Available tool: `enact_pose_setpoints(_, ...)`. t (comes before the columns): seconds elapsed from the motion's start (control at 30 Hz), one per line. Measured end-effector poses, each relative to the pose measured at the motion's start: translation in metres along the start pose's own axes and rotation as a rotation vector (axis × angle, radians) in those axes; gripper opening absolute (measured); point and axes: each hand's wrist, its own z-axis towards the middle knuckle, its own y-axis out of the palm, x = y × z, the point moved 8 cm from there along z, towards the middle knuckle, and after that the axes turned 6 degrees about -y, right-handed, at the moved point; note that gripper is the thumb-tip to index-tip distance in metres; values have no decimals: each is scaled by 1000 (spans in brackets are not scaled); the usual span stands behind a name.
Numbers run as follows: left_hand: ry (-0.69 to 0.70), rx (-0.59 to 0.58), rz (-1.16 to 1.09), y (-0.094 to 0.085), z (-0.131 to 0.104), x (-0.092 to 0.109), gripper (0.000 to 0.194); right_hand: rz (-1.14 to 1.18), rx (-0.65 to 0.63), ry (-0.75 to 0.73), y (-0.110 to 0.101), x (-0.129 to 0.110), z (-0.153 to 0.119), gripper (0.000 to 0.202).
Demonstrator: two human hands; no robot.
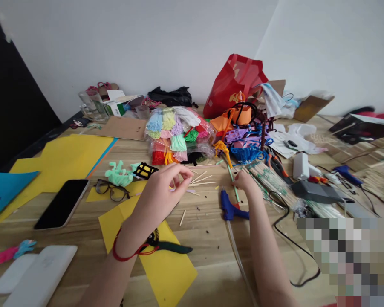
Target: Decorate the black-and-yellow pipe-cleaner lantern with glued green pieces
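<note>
The left hand [166, 185] reaches in palm down, wrist bent, thumb and forefinger curved into a loop with their tips close together; whether they pinch a stick cannot be told. Thin wooden sticks [205, 183] fan out just beside those fingertips, around the middle of the tabletop [211, 273]. The right hand [246, 185] comes up from the near side with fingers curled at a pale green stick [235, 192]; its grip is unclear. A blue glue gun [229, 207] lies just below that hand. Under the left wrist are dark-handled cutters [175, 247] on yellow sheets [169, 277]. Farther out, eyeglasses [116, 194] and a phone [62, 204] lie leftward, and bagged pipe cleaners [177, 132] sit toward the wall-side edge.
</note>
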Motion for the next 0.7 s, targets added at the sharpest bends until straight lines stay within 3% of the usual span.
enact_pose_setpoints(0.1, -2, 15, 8, -2, 0, -3, 8, 3, -88, -69, 8, -19, 3, 34)
enact_pose_setpoints(0.33, -10, 45, 19, -6, 0, -10, 8, -34, -138, -358, 2, -79, 25, 34)
enact_pose_setpoints(0.53, 14, 50, 49, -6, 0, -6, 9, -129, -122, -324, -2, -95, 55, 38)
enact_pose_setpoints(0.7, 19, 53, 37, -9, -1, -4, 9, -173, -92, -280, -3, -98, 61, 37)
